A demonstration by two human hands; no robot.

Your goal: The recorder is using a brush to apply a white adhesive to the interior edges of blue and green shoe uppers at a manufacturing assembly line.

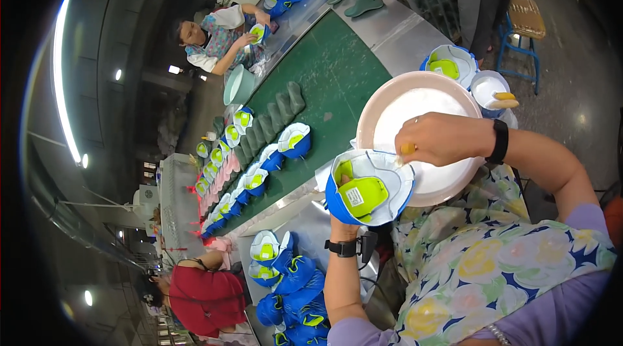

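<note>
My left hand [344,230] holds a blue shoe upper [401,198] from below, its white lining and lime-green tongue facing up. Most of that hand is hidden behind the upper; a fingertip shows inside it. My right hand [448,138] is closed around a small brush with a yellow handle [407,149]. The brush tip is at the upper's white edge; whether it touches I cannot tell. Just beyond the upper stands a pale pink basin [368,109] with white liquid inside, and my right hand is over it.
Blue uppers and dark green shoe lasts [272,119] stand in rows on a green conveyor belt [344,86]. More uppers [302,294] are heaped at my left. Beside the basin are another upper [448,64] and a white tub [487,86]. Co-workers [224,38] work across the belt.
</note>
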